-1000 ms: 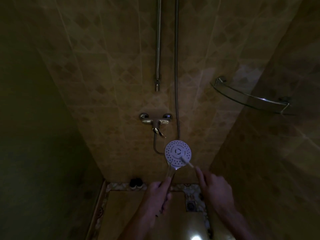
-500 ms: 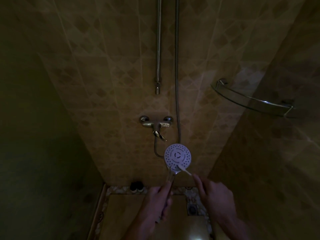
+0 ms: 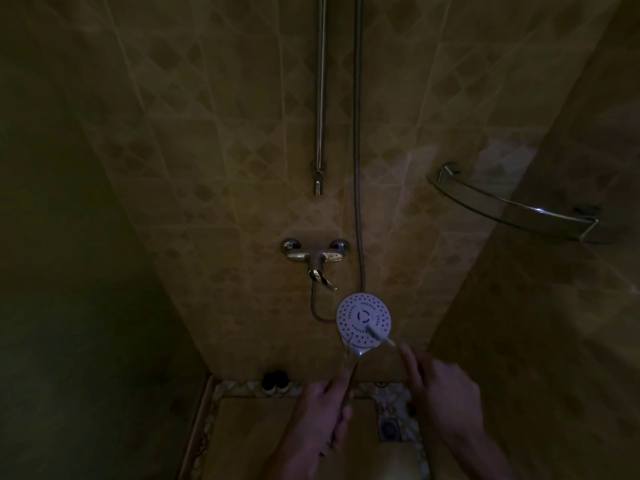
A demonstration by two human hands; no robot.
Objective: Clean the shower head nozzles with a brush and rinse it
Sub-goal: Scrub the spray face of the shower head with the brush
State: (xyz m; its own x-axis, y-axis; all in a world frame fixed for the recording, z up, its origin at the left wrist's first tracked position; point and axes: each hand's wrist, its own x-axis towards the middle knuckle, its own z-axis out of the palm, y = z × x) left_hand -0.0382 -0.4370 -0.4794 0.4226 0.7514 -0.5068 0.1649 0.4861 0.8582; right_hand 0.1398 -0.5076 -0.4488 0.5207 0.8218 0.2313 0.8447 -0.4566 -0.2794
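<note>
A round white shower head (image 3: 360,315) faces me in the lower middle of the head view, its dotted nozzle face upright. My left hand (image 3: 325,410) grips its chrome handle from below. My right hand (image 3: 440,393) pinches a small white brush (image 3: 379,335), whose bristle end lies against the lower right part of the nozzle face. The hose (image 3: 357,150) runs up the wall behind.
A chrome mixer tap (image 3: 313,256) sits on the tiled wall just above the shower head. A vertical rail (image 3: 320,98) hangs above it. A glass corner shelf (image 3: 512,206) juts out at the right. A floor drain (image 3: 389,427) and a small dark object (image 3: 275,382) lie below.
The brush has moved up from the lower rim onto the lower right of the nozzle face. Both hands and the shower head stayed nearly in place.
</note>
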